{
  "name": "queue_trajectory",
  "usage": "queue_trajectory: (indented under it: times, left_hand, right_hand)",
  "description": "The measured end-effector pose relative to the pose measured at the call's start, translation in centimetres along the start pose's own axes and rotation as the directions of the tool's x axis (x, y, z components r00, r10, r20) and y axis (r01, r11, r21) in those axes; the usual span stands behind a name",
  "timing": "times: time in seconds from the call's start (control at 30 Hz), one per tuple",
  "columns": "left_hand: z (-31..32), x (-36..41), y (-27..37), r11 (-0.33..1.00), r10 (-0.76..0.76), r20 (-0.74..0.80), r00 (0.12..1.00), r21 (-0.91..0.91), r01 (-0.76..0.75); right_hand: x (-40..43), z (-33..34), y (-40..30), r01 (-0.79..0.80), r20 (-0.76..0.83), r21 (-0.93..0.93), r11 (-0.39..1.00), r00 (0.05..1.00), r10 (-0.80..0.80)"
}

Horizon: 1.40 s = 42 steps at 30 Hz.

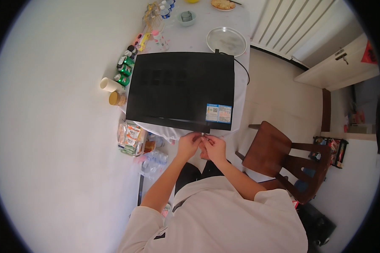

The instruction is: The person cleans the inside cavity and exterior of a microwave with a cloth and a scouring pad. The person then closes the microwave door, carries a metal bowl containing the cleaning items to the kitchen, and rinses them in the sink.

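Note:
A black microwave oven (pixel 180 88) stands on the table in front of me, with a blue-and-white printed label (pixel 218 113) on its top. Just off its near edge, my left hand (pixel 188 146) and my right hand (pixel 216 148) meet at the fingertips. Between them they pinch a small reddish-brown item (pixel 204 152) with a whitish bit at its upper end; fingers cover much of it, so its exact kind is unclear. The item hangs down in front of my legs, below the level of the oven's top.
Green drink cans (pixel 123 79), a paper cup (pixel 109 84) and a gold-lidded jar (pixel 116 98) line the wall side. Beyond the oven are a round metal tray (pixel 226 41) and a bowl (pixel 187 19). A wooden chair (pixel 266 148) stands to my right; packaged food fills a container (pixel 133 139) at left.

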<state>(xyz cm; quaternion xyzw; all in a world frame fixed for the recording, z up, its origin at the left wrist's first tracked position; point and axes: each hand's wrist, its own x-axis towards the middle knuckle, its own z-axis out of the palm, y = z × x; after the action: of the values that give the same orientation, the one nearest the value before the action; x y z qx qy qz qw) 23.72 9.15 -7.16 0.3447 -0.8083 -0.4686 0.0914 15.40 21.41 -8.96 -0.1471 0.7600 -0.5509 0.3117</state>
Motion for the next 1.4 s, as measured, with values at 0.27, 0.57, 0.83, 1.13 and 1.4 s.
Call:
queue_trajectory:
  times: [0.27, 0.57, 0.83, 1.13, 1.4]
  left_hand:
    - [0.4, 1.1, 0.7, 0.994, -0.102, -0.018, 0.995, -0.045, 0.101]
    - [-8.5, -0.4, -9.8, 0.867, -0.431, -0.174, 0.886, -0.354, 0.352]
    - [-15.4, 3.0, -15.2, 0.390, -0.589, -0.130, 0.798, -0.910, 0.139]
    - [-16.0, 3.6, -18.2, 0.487, -0.527, -0.118, 0.841, -0.854, 0.185]
    - [-17.2, 4.8, -21.2, 0.564, -0.466, -0.187, 0.865, -0.816, 0.127]
  right_hand:
    - [1.6, -0.3, 0.5, 0.017, 0.028, 0.000, 1.000, 0.999, -0.017]
    - [1.6, -6.7, 5.4, -0.281, 0.120, 0.114, 0.953, 0.956, 0.267]
    - [5.9, -7.4, -0.5, -0.584, 0.247, 0.655, 0.480, 0.765, 0.594]
    - [5.6, -5.9, 5.3, -0.556, 0.164, 0.642, 0.527, 0.772, 0.614]
    - [5.4, -5.9, 2.6, -0.671, 0.317, 0.515, 0.533, 0.727, 0.609]
